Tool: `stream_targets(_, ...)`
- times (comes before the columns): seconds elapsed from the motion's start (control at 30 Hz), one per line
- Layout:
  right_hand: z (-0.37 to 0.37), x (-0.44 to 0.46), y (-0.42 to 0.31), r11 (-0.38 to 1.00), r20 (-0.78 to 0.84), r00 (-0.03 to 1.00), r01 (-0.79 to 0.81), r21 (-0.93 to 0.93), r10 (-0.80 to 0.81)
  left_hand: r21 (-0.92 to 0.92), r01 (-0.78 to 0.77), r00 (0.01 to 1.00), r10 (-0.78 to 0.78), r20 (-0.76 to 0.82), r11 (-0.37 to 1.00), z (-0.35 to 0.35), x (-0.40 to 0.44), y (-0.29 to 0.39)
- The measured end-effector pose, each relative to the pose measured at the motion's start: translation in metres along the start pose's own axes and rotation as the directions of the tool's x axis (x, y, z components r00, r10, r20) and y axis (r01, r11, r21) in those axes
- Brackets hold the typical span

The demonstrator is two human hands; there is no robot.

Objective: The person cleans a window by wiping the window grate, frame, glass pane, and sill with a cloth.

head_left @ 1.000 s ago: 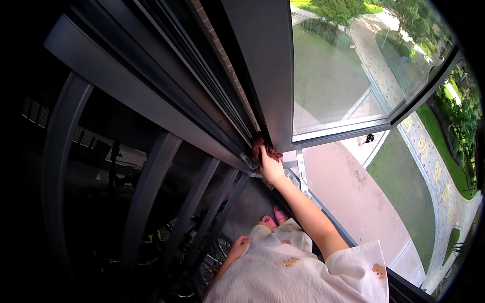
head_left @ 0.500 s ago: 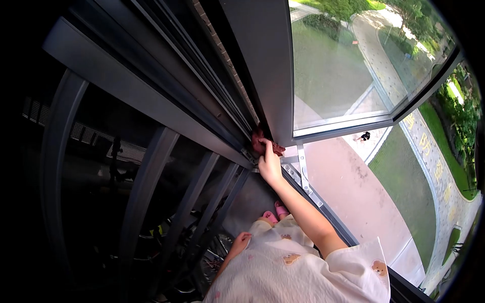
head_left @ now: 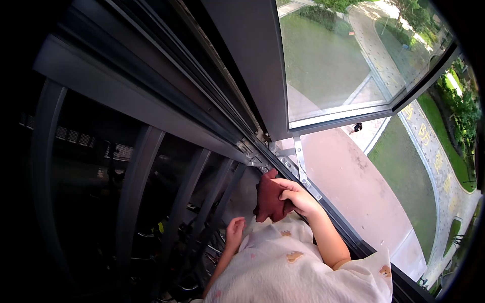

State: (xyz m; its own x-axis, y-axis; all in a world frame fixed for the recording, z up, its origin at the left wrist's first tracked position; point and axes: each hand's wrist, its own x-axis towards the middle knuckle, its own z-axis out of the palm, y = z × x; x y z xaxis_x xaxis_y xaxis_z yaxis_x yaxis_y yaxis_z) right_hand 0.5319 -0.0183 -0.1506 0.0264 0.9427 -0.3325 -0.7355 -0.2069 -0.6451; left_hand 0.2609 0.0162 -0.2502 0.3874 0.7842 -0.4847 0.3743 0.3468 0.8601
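A dark red cloth (head_left: 273,198) hangs bunched from my right hand (head_left: 299,196). The thumb and fingers pinch its right side, just inside the window sill. Lower left, my left hand (head_left: 235,231) is raised beside the railing, apart from the cloth. Its fingers are loosely bent with nothing visible in them. Beyond the cloth, the metal window hinge (head_left: 299,160) joins the sill to the dark frame of the outward-opened window (head_left: 281,108).
A dark railing (head_left: 136,166) with upright bars runs along the left. A bicycle, partly hidden in shadow, stands behind it. Outside, far below, lie a pinkish pavement (head_left: 353,187), lawns and a curving path (head_left: 429,151). A small figure (head_left: 358,127) is on the ground there.
My right hand has drawn the cloth back from the frame corner by the hinge, toward my body, and more of the cloth shows. My left hand has risen slightly.
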Motion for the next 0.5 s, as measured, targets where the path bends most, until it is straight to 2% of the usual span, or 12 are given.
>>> stream_targets(0.07,-0.001,-0.005,0.002,0.991,0.137,0.982,-0.123,-0.052,0.129,0.006,-0.326,0.945,0.326,-0.023,0.945,0.011,0.006,0.046)
stream_targets(0.1,0.000,-0.004,0.006,0.991,0.134,0.982,-0.126,-0.053,0.132,0.037,-0.469,0.882,0.466,0.066,0.882,0.015,0.009,0.073)
stream_targets(0.13,0.001,-0.003,0.011,0.988,0.217,0.965,-0.157,0.017,0.149,0.036,-0.467,0.883,0.464,0.064,0.884,0.019,0.015,0.085)
stream_targets(0.17,0.002,0.000,0.016,0.978,0.299,0.941,-0.192,0.083,0.159,-0.066,-0.460,0.870,0.464,0.166,0.886,0.023,0.021,0.095)
stream_targets(0.23,0.002,0.004,0.024,0.971,0.303,0.937,-0.213,0.108,0.172,-0.262,-0.406,0.802,0.479,0.357,0.876,0.032,0.027,0.108)
stream_targets(0.27,0.005,0.005,0.027,0.939,0.231,0.964,-0.196,0.283,0.132,-0.323,-0.236,0.868,0.348,0.354,0.917,0.036,0.026,0.114)
stream_targets(0.3,0.005,0.006,0.030,0.880,0.152,0.983,-0.159,0.447,0.101,-0.325,-0.237,0.868,0.350,0.353,0.916,0.038,0.026,0.107)
stream_targets(0.33,0.000,0.008,0.039,0.886,0.062,0.995,-0.092,0.454,0.072,-0.254,-0.288,0.885,0.358,0.297,0.923,0.040,0.027,0.093)
stream_targets(0.37,-0.006,0.010,0.048,0.886,0.061,0.996,-0.092,0.454,0.072,-0.179,-0.331,0.899,0.368,0.239,0.926,0.041,0.027,0.079)
stream_targets(0.43,-0.018,0.010,0.065,0.879,0.003,0.997,0.066,0.473,-0.076,-0.102,-0.363,0.909,0.376,0.182,0.926,0.048,0.027,0.076)
stream_targets(0.47,-0.021,0.010,0.072,0.890,-0.018,0.994,0.103,0.444,-0.106,-0.202,-0.122,0.951,0.173,0.257,0.972,0.054,0.028,0.088)
stream_targets(0.5,-0.020,0.008,0.074,0.891,-0.019,0.995,0.100,0.443,-0.102,-0.277,0.131,0.937,-0.027,0.349,0.952,0.057,0.028,0.098)
